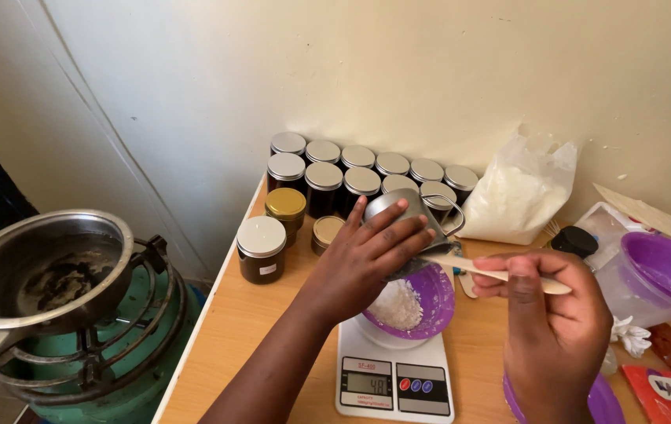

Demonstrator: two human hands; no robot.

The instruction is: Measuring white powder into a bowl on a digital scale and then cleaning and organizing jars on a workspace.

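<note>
Tipping a metal cup point(410, 210), left hand point(367, 255) grips it; right hand point(544, 314) pinches, seemingly, a wooden stick point(493, 273).

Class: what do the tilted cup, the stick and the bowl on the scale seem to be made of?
Cup: likely metal, with a dull silver sheen. Stick: probably wood, pale, matt and flat. Bowl: seemingly plastic, a smooth, even purple.

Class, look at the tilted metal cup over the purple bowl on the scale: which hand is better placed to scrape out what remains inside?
The right hand, probably. It already holds the wooden stick at the metal cup, which the left hand grips over the purple bowl.
</note>
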